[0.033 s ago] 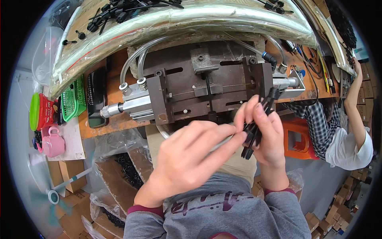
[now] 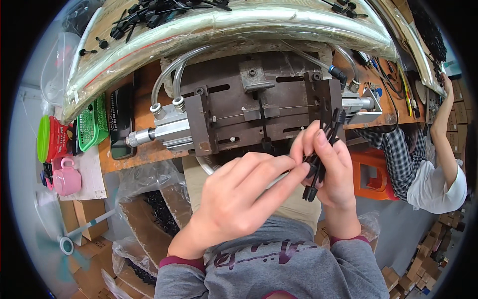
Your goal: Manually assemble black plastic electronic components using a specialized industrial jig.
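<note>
My right hand (image 2: 334, 172) is closed round a small bundle of thin black plastic rods with knobbed ends (image 2: 310, 192), held at a steep tilt above my lap. My left hand (image 2: 244, 192) reaches across from the left, thumb and fingers pinched together against the bundle's middle. Whatever lies between those fingertips is hidden. Just beyond both hands sits a dark metal fixture (image 2: 226, 107). One slim black rod (image 2: 262, 112) lies along its middle, under a small steel bracket (image 2: 256, 79).
Silver air cylinders (image 2: 172, 133) with clear hoses flank the fixture. Loose black parts (image 2: 154, 15) lie on a plastic-edged shelf behind. Left are a green basket (image 2: 92, 124), a pink cup (image 2: 67, 178) and a fan (image 2: 66, 245). A box of black parts (image 2: 137, 214) stands below; a co-worker (image 2: 433, 184) sits right.
The bundle in my right hand has turned slightly more upright, and its rods have shifted a little. My left hand stays pinched against it, almost unmoved.
</note>
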The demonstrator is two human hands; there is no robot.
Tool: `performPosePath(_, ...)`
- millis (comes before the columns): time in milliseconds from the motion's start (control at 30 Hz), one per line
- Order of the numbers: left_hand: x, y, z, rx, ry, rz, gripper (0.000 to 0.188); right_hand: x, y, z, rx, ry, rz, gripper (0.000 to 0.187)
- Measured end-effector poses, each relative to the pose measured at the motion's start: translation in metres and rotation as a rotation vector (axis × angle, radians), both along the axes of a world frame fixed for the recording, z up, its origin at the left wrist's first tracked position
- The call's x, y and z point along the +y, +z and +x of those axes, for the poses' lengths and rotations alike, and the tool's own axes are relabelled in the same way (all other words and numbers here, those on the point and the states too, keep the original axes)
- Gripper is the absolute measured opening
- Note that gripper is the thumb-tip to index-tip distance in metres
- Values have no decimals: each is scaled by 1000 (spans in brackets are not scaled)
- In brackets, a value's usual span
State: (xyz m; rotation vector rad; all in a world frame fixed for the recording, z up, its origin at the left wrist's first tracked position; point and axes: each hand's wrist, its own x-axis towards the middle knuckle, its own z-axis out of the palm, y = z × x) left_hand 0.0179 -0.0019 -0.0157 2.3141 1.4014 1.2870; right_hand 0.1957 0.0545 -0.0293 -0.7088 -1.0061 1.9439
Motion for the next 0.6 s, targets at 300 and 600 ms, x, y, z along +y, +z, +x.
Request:
performPosePath(300,-7,0,-3,-321,-32,-96,38,0,2,4,-100,-66,-21,26)
performPosePath(600,6,-31,2,162,213,-28,28,0,1,3,-82,-171,97,28)
